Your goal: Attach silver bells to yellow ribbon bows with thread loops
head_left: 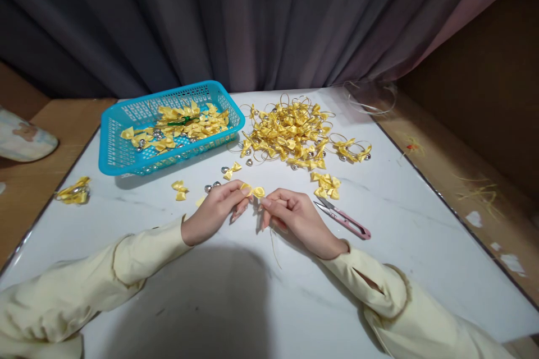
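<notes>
Between the thumb and fingertips of my left hand (219,202) is a small yellow satin bow (257,192), its loop facing right. Close beside it, my right hand (295,216) is pinched shut on a thin cord (274,249), whose loose tail hangs below the fingers. The fingers hide where cord and bow meet. Silver bells (211,186) lie just behind my left hand, and another yellow bow (180,190) rests farther left. Pink-handled thread snips (343,219) lie to the right of my right hand, blades pointing toward the back left.
A blue plastic basket (110,152) with yellow bows and bells stands at the back left. Behind my hands is a heap of yellow bows (290,126) with bells and cord loops. A small bundle (76,192) sits near the white table's left edge. A dark curtain (252,22) hangs behind.
</notes>
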`<state>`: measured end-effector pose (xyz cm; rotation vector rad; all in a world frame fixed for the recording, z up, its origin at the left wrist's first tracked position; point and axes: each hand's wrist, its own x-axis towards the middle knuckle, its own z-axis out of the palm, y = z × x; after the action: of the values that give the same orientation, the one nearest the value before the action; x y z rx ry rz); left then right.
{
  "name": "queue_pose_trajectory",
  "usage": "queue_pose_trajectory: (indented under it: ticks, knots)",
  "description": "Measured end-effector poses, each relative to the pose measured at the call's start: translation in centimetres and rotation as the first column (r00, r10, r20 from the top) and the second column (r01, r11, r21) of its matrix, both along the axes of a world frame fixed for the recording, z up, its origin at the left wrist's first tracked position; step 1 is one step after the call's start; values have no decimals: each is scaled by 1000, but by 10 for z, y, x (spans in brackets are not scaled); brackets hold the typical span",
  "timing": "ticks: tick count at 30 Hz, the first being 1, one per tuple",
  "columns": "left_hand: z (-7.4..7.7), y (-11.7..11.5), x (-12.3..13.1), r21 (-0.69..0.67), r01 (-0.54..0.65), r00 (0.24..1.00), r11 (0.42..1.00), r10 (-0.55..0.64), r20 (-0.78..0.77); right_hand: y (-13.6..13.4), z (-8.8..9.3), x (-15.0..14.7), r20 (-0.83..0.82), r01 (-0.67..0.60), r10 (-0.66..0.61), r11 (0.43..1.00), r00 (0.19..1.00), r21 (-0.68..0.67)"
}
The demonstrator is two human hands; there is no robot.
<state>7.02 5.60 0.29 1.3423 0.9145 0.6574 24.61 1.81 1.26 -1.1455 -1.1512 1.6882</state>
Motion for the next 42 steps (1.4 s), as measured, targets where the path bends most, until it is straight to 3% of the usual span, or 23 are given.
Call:
queue_pose_trajectory:
  ticks: [42]
  knots:
    - [3,-1,2,41,-1,999,999,3,-52,-1,1,0,33,-16,15,1000,999,19]
